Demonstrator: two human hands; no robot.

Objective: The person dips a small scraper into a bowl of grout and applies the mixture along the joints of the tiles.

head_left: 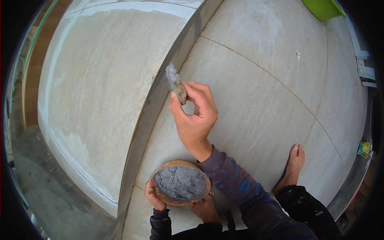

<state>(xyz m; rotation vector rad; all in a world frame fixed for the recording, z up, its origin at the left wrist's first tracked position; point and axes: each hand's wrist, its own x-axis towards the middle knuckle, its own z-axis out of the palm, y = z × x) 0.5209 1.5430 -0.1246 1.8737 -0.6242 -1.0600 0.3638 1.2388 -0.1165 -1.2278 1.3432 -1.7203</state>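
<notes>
Big grey stone slab (100, 92) fills the left, raised above the tiled floor (256, 100); its vertical edge face (160, 108) runs near-to-far, from lower left up toward the far middle. That edge is what matters: it lies just left of the right hand (195, 120) and the tool's loaded tip reaches it.

Bowl (181, 183), round, tan rim, full of grey putty (180, 184), sits near, below the right hand and close by the base of the slab edge. Left hand (155, 198) cups it from underneath/left, grip closed on the rim; a few fingers also show under the right side of the bowl.

Right hand raised above the bowl, grip closed: thumb and fingers pinch the short handle of a small putty knife (176, 84). Blade's long axis runs near-right to far-left, roughly along the edge line but leaning into it. Tip points far and slightly left, carrying a wad of grey putty, touching or just off the top corner of the slab edge; can't tell which.

Right hand is the nearer one to the edge; left is low w/ the bowl.

Bare foot (293, 166) on the floor, right. Green tub (322, 9) far right corner.
</notes>
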